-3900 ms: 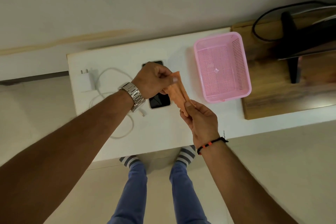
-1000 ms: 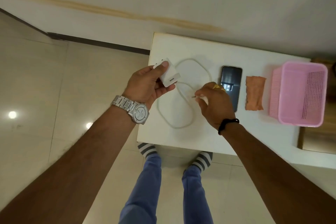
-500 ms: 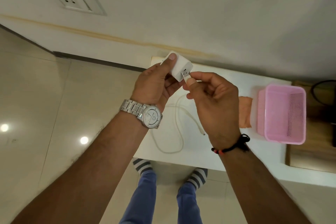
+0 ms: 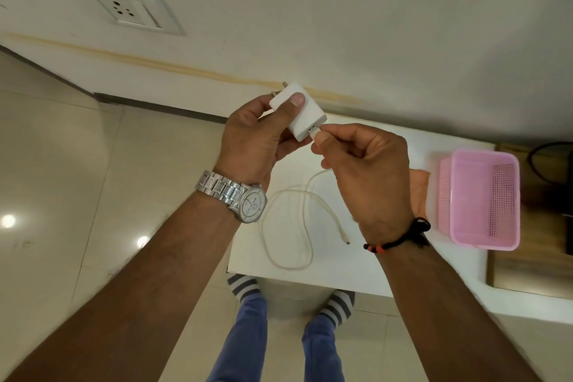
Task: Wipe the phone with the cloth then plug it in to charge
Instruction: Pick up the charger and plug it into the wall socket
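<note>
My left hand [image 4: 252,136] holds a white charger adapter [image 4: 302,116] up in front of me, its two pins pointing away toward the wall. With thumb and finger, my right hand [image 4: 362,170] pinches the USB end of the white cable [image 4: 288,226] at the adapter's port. The cable loops down onto the white table [image 4: 434,263], and its small free plug lies near my right wrist. Only a strip of the orange cloth [image 4: 418,189] shows past my right hand. The phone is hidden behind that hand.
A pink plastic basket [image 4: 483,201] stands at the table's right end, beside the cloth. A white wall socket [image 4: 133,11] is on the wall at upper left. A wooden surface with dark cables lies at the far right. My feet are below the table's near edge.
Both hands lifted the adapter and cable end off the table and brought them together; the cable end now sits at the adapter's port. The view has tilted up, showing the wall socket.
</note>
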